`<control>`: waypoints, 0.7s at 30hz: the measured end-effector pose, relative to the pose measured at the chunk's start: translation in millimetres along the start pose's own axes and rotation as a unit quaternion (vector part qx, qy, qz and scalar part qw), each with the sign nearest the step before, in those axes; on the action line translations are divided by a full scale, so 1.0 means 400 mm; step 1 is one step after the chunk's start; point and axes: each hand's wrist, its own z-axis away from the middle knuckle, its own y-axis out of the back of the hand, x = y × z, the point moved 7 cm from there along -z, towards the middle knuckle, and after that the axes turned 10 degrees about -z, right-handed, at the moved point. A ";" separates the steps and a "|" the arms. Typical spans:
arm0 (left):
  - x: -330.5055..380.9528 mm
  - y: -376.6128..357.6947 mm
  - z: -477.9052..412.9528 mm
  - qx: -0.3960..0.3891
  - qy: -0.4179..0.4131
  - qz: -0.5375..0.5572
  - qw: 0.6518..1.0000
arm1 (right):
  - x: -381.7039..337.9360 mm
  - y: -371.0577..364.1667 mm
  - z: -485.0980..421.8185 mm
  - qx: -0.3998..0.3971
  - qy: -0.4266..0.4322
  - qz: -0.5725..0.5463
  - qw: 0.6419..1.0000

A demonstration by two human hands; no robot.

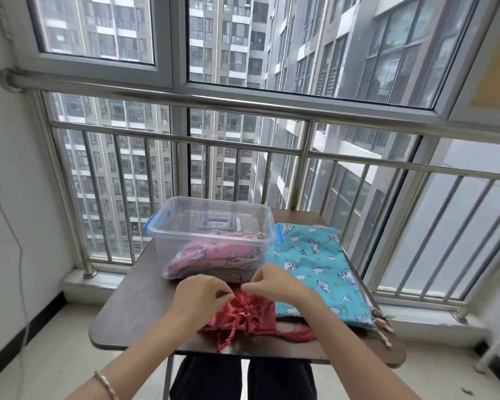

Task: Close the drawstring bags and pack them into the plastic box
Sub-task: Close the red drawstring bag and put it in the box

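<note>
A: Past the braided bracelet (106, 383), what do the hands hold?
B: The left hand (198, 295) and right hand (274, 281) pinch red cords (239, 299) at the mouth of the red satin drawstring bag (254, 317) beneath them, probably cinching it shut on the brown desk (133, 313).
A: The box?
B: Clear plastic box (168, 226) just beyond the hands, pink printed bag (202, 256) inside; teal unicorn-print bag (315, 261) waits to their right.

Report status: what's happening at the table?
Left hand and right hand pinch red satin drawstring bag by its cords. Pink printed bag already inside clear plastic box. Teal printed bag waits beside it.
</note>
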 end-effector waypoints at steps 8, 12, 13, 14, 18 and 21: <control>-0.020 -0.021 0.003 -0.034 0.069 -0.107 0.991 | -0.008 -0.051 -0.047 -0.025 -0.038 0.132 0.990; -0.018 -0.019 -0.005 -0.046 0.093 -0.089 0.991 | -0.011 -0.059 -0.045 -0.020 -0.045 0.156 0.986; -0.017 -0.016 -0.006 -0.051 0.098 -0.083 0.990 | -0.011 -0.062 -0.044 -0.022 -0.044 0.153 0.987; -0.016 -0.014 -0.007 -0.058 0.105 -0.072 0.990 | -0.012 -0.064 -0.044 -0.023 -0.042 0.151 0.987; -0.018 -0.017 -0.001 -0.094 0.137 0.043 0.985 | -0.003 -0.058 -0.043 0.005 -0.045 0.093 0.995; -0.030 -0.018 -0.004 -0.054 0.150 0.122 0.979 | 0.006 -0.044 -0.036 0.044 -0.031 0.016 0.998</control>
